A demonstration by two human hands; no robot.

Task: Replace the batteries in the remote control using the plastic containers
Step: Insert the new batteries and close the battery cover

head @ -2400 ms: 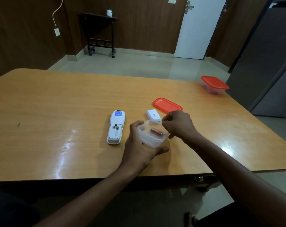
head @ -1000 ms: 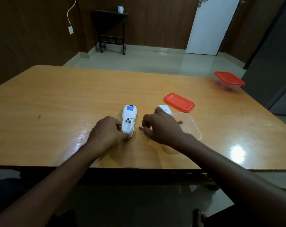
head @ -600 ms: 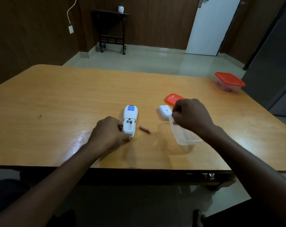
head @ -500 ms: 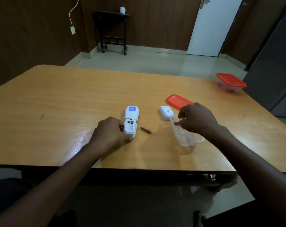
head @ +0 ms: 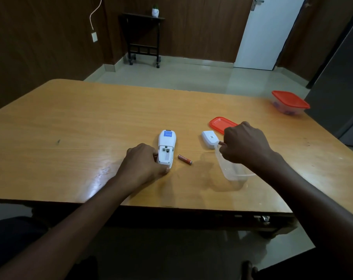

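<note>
left hand grips the near end of the remote control, fingers curled round it, thumb at its near edge. remote lies face down on the counter, battery bay open, bay looks empty. one loose battery lies on the counter just right of the remote, touching nothing. right hand is over the clear container, well right of the remote, fingers curled and pinching a small reddish thing at the container's far rim; looks like a second battery, can't tell for sure. container is tilted, far rim lifted. white battery cover lies just beyond that rim. red lid flat beyond the cover, partly behind the right hand. second container with red lid sits far right of the remote, near the counter's far edge, contents unclear.
</note>
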